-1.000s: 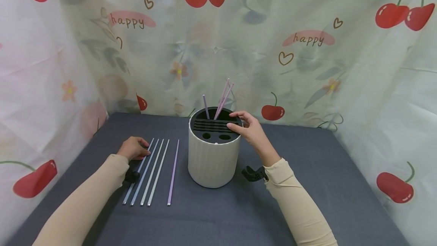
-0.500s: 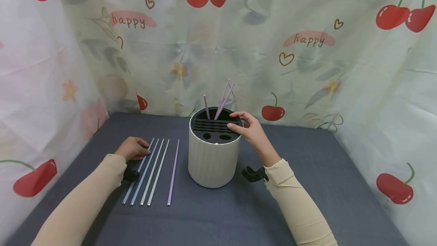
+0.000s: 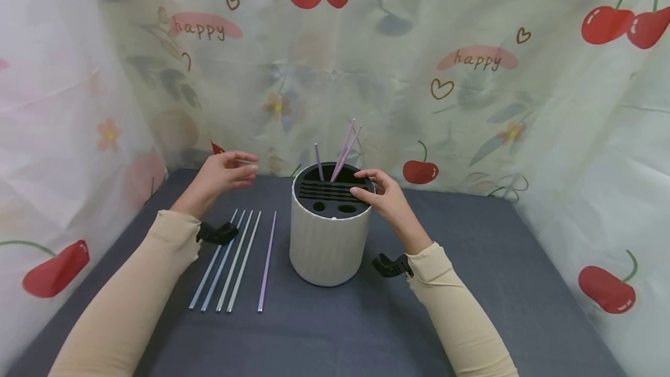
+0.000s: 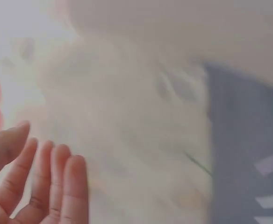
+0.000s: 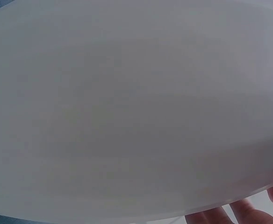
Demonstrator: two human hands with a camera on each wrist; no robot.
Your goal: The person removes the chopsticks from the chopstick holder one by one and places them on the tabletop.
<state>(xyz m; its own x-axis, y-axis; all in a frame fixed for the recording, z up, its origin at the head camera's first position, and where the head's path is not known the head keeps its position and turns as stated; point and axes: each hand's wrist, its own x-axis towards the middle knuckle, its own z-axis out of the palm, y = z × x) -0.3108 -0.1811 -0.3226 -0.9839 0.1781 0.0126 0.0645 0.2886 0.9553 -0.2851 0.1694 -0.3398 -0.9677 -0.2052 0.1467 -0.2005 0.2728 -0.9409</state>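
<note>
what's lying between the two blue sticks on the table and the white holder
Two whitish sticks and, nearer the holder, one purple stick lie there, in the head view.

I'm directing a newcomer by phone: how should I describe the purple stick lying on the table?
Find the big white holder on the dark table. To its left, the purple stick lies nearest in a row of five. Unlike it, the other four sticks are bluish or silvery and lie closer together.

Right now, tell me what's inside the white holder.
At least three pink-purple sticks rise from the rear compartment of the white holder. Their lower ends, and anything deeper, are hidden by its black insert.
</note>
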